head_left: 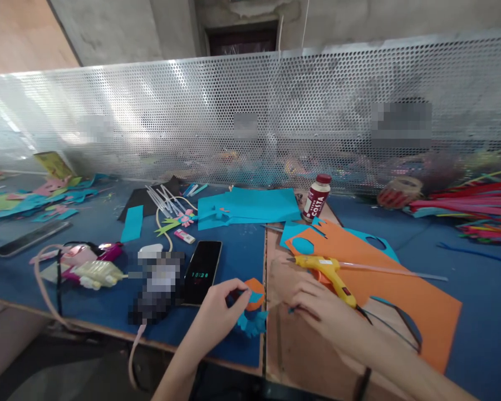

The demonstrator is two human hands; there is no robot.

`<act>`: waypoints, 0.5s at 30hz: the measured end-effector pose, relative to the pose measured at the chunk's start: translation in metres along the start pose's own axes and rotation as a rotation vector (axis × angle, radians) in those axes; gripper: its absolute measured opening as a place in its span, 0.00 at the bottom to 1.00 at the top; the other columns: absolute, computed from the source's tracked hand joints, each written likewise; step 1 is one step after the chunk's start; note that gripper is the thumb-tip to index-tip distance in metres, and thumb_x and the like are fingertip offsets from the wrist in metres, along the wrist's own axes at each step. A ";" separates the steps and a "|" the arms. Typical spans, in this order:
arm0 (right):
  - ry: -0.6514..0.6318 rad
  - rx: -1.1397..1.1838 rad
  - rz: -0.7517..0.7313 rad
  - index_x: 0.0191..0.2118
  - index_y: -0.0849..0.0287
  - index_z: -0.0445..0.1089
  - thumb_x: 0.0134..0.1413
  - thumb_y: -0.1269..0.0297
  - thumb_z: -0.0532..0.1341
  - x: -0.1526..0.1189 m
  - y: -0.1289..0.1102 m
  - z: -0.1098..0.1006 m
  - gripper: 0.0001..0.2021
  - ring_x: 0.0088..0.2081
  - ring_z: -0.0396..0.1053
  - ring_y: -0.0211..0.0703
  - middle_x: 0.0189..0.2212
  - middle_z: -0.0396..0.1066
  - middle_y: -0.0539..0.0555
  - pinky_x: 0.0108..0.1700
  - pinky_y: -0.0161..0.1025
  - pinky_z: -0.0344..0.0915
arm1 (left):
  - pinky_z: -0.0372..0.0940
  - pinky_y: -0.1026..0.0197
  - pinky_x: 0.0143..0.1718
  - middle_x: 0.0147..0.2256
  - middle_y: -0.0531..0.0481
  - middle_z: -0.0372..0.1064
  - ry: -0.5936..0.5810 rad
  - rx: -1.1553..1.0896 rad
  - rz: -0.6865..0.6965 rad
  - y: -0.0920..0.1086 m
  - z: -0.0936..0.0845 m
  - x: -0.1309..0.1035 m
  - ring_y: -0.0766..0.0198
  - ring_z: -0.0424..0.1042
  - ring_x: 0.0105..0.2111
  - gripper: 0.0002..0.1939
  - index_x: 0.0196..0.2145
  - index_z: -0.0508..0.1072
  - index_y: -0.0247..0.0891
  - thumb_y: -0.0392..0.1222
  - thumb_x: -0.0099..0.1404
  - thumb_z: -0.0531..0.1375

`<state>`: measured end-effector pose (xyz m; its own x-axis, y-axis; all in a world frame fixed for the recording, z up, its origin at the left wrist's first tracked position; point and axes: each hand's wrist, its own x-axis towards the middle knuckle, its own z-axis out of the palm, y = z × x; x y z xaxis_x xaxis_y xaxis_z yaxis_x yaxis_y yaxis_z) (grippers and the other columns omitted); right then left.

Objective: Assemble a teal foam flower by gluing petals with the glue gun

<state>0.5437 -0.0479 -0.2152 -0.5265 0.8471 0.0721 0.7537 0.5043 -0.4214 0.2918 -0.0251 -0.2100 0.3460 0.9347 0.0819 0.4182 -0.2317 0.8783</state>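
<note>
1. The rear limit of the work area is formed by a perforated metal screen point(192, 106).
2. The blue table point(242, 245) is extended up to the screen; its near edge is seen below the left hand.
3. The table is divided by a brown panel point(286, 356), whose left edge is marked by a dark seam.
4. An orange sheet point(426, 312) is laid across the panel and the blue surface at right; a rounded opening is cut in it, near the right forearm.
5. Overlapping blue sheets point(267, 203) are placed toward the screen, well apart from both hands.
6. The right hand point(323, 306) is positioned over the panel, fingers bent, near the sheet's left edge; whether anything is gripped cannot be told.
7. The left hand point(223, 306) is closed, thumb against forefinger. Open room is left between the two hands, across the seam.
8. A yellow glue gun point(323, 270) is rested on the orange sheet, nozzle pointed left, just beyond the right hand.
9. A phone point(201, 270) is located just left of the left hand.
10. A fringed blue piece point(254, 324) is situated at the seam, below the left fingertips.
11. An orange-and-blue paper piece point(255, 297) is pinched by the left hand, beside the seam.
</note>
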 end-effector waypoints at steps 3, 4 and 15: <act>-0.065 0.100 -0.150 0.37 0.55 0.71 0.56 0.81 0.50 -0.003 0.004 -0.011 0.16 0.49 0.66 0.41 0.45 0.70 0.52 0.51 0.40 0.63 | 0.58 0.66 0.29 0.27 0.51 0.71 -0.043 -0.095 -0.005 0.002 0.002 -0.002 0.65 0.67 0.27 0.13 0.30 0.75 0.36 0.46 0.66 0.56; -0.090 0.127 -0.179 0.37 0.54 0.71 0.53 0.82 0.49 -0.006 0.007 -0.014 0.18 0.50 0.66 0.40 0.47 0.70 0.51 0.52 0.39 0.63 | 0.59 0.66 0.29 0.27 0.50 0.72 -0.045 -0.135 -0.014 0.002 0.004 -0.002 0.65 0.68 0.27 0.13 0.30 0.75 0.36 0.46 0.66 0.57; 0.304 -0.122 0.690 0.29 0.59 0.64 0.50 0.49 0.59 -0.024 0.066 -0.017 0.16 0.30 0.68 0.61 0.27 0.70 0.64 0.29 0.45 0.55 | 0.62 0.68 0.26 0.30 0.49 0.76 0.102 -0.422 -0.135 -0.006 0.011 0.004 0.65 0.69 0.27 0.13 0.36 0.79 0.36 0.48 0.59 0.64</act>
<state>0.6127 -0.0321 -0.2298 0.1976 0.9769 0.0816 0.9200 -0.1560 -0.3595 0.2997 -0.0228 -0.2201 0.2185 0.9756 -0.0195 0.0672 0.0049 0.9977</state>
